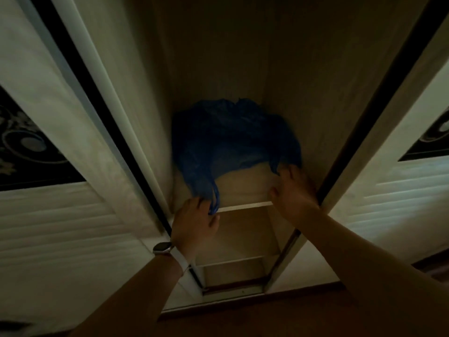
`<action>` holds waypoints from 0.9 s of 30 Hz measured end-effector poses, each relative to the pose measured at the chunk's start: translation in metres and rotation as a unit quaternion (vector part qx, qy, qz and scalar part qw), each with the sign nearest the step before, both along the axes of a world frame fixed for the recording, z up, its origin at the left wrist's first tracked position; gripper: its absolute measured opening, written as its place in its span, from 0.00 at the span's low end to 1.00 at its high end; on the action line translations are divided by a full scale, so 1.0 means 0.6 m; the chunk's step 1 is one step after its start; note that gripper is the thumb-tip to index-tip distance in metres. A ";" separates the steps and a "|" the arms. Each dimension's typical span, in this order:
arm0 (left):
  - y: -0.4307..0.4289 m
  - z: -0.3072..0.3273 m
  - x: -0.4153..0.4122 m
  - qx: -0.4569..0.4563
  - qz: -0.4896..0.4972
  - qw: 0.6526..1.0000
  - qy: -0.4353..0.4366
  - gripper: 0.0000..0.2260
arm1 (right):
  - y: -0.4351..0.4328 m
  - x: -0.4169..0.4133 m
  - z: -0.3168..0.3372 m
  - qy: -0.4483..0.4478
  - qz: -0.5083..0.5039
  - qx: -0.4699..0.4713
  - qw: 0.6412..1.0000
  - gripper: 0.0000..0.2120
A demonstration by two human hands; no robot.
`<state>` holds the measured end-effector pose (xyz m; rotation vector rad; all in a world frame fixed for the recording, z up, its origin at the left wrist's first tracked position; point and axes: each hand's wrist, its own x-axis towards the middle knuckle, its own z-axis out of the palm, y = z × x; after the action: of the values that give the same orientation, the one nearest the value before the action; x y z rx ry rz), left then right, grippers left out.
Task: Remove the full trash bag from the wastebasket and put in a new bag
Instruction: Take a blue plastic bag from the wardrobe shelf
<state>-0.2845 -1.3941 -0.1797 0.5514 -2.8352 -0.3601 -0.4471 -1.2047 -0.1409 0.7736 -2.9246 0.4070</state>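
A dim closet (279, 69) stands open between two sliding doors, one at left (73, 215) and one at right (401, 203), each with a dark patterned panel above pale slats. Inside, a crumpled blue bag (233, 135) lies on a shelf (243, 206), bunched against the back wall, with a lower shelf (230, 261) beneath. A person reaches in with both arms. The left hand (194, 222), at the shelf's front edge, is closed around a strand hanging from the bag's lower left corner. The right hand (295, 193) meets the bag's right corner; blur hides whether its fingers pinch the plastic. A watch (162, 248) sits on the left wrist.
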 end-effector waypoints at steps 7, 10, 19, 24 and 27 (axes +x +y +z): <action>0.010 -0.002 0.006 -0.019 0.051 0.996 0.064 0.11 | -0.017 -0.048 -0.045 0.048 0.026 -0.028 0.998 0.11; 0.011 -0.004 0.011 -0.045 0.044 0.993 0.098 0.12 | -0.023 -0.044 -0.055 0.055 0.065 -0.062 0.994 0.06; 0.034 0.041 0.023 -0.106 -0.029 0.973 0.205 0.07 | 0.000 0.015 -0.031 0.089 0.136 -0.137 0.977 0.06; 0.023 0.086 0.039 -0.094 -0.064 0.953 0.282 0.05 | 0.015 0.070 0.005 0.112 0.095 -0.176 0.973 0.05; 0.012 0.099 0.052 -0.064 -0.109 0.946 0.299 0.05 | 0.017 0.117 0.035 0.120 0.076 -0.201 0.969 0.06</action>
<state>-0.2532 -1.3866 -0.1201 0.0732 -2.3040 -0.3119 -0.3767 -1.1947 -0.1200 0.9103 -2.4506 0.8235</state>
